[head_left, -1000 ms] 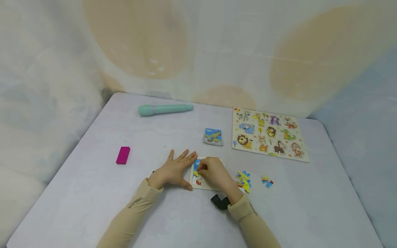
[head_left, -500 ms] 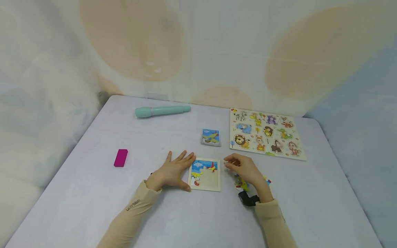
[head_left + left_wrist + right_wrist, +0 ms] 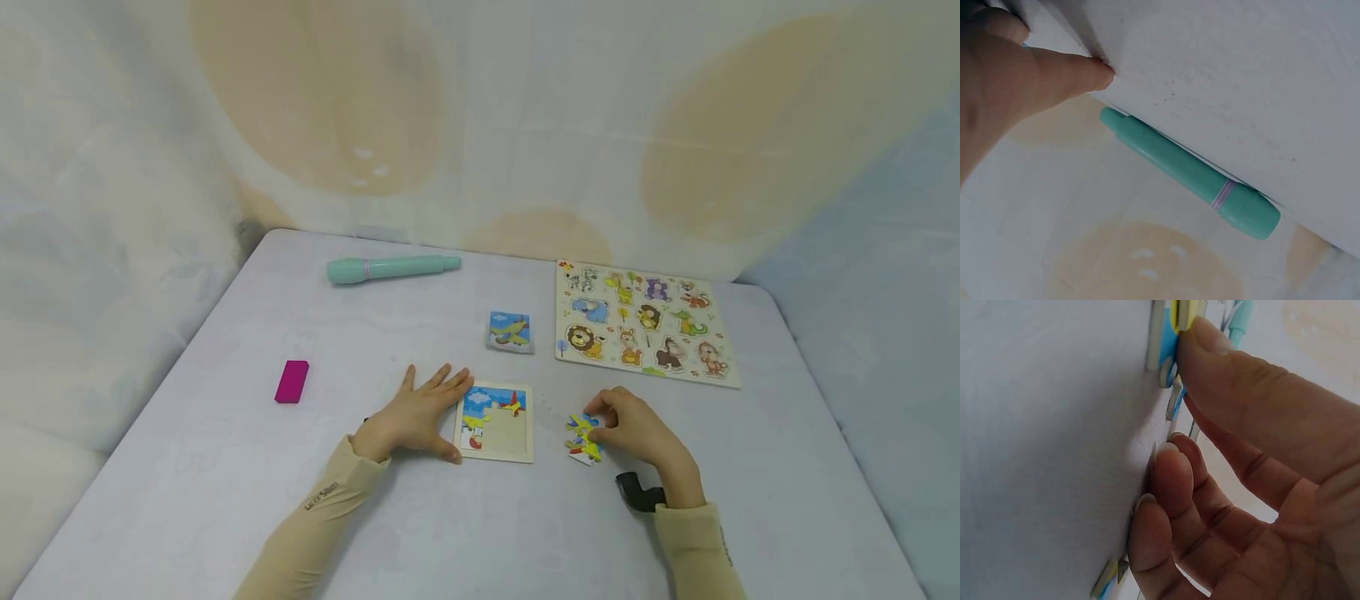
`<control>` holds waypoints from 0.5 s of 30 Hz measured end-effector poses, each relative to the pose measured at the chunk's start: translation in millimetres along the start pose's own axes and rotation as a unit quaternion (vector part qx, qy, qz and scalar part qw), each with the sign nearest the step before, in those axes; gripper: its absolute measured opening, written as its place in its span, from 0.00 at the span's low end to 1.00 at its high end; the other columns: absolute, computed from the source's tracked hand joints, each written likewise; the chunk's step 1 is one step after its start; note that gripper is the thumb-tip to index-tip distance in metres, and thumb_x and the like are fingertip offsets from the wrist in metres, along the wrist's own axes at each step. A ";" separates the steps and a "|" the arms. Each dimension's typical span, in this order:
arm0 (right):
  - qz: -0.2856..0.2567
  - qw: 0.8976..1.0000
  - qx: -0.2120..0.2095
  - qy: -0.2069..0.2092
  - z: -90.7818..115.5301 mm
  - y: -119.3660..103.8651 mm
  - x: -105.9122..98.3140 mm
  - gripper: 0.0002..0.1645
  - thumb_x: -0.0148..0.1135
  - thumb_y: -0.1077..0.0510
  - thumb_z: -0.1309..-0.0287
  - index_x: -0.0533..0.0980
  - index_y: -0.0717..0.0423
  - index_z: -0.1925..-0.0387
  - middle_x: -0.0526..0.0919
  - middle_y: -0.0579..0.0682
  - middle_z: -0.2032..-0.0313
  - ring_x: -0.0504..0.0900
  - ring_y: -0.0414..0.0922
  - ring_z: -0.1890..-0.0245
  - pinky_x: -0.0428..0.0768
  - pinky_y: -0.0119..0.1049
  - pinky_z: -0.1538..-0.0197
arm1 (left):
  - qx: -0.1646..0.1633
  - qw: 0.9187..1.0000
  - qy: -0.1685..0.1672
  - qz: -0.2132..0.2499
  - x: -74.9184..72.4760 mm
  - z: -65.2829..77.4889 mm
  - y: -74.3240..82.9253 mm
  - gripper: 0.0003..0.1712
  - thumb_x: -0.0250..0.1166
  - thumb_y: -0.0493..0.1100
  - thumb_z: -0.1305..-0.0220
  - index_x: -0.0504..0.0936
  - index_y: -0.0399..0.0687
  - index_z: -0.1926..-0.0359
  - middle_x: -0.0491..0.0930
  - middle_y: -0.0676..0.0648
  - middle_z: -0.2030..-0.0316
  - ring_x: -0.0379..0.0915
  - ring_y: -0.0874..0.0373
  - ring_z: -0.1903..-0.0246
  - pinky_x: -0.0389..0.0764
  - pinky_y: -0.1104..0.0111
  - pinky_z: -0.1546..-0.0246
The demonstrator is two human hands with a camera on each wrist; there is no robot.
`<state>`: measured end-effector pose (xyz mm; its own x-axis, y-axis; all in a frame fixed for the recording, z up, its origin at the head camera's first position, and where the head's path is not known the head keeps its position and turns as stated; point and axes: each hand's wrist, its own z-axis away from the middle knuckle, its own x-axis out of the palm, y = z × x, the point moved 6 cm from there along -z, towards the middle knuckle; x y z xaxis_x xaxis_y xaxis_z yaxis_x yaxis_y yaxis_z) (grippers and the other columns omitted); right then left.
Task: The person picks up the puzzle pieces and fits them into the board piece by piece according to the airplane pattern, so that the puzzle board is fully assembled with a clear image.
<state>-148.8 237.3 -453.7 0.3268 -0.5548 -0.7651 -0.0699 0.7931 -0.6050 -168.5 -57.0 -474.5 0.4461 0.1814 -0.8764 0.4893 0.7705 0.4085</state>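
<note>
We found the hands apart. The left hand [image 3: 411, 421] lay spread on the desk [image 3: 465, 533], forefinger at the upper left corner of the frame [image 3: 529, 425], thumb at the lower left, apparently steadying it. The right hand [image 3: 633, 429] was bent at the loose pieces [image 3: 588, 454], its thumb touching one. We could not tell whether a pinch was made, the forefinger's tip being hidden in the right wrist view.

We judged the step in hand to be picking a piece for the frame. In our view the next move called for a firm pinch on one piece, clear of its neighbours, and a turn to match the picture.

The frame lay between the hands. Fitted pieces [image 3: 480, 400] filled its top and left side; its lower right was bare. The loose pieces lay near its right edge, at the right hand's tips. Another piece [image 3: 1105, 579] lay near that hand's curled fingers.

Farther out, we noted the packet [image 3: 511, 331] beyond the frame, the animal board [image 3: 645, 325] beyond the right hand, the teal tube [image 3: 393, 267] near the far edge, and the magenta block [image 3: 292, 382] left of the left hand.
</note>
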 end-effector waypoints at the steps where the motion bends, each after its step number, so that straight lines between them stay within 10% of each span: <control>1: 0.004 1.000 0.001 -0.001 0.0 -0.4 0.3 0.15 0.72 0.62 0.50 0.78 0.59 0.60 0.76 0.51 0.63 0.69 0.43 0.67 0.69 0.31 0.65 | 0.000 1.000 0.001 -0.001 0.1 -0.2 -0.3 0.69 0.77 0.65 0.62 0.49 0.53 0.24 0.43 0.54 0.23 0.32 0.51 0.23 0.28 0.34 0.32; 15: -0.090 0.996 -0.026 0.005 -16.2 -25.8 0.5 0.08 0.63 0.64 0.41 0.75 0.61 0.60 0.82 0.53 0.65 0.80 0.43 0.67 0.79 0.34 0.64 | 0.004 1.000 0.001 0.007 -1.2 0.5 1.6 0.68 0.77 0.65 0.61 0.50 0.52 0.24 0.44 0.53 0.23 0.33 0.49 0.23 0.29 0.33 0.32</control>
<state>-162.1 212.5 -442.0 0.3296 -0.6893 -0.6452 -0.0606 0.6665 -0.7430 -167.9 -56.2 -472.7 0.4514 0.1930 -0.8712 0.4899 0.7624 0.4227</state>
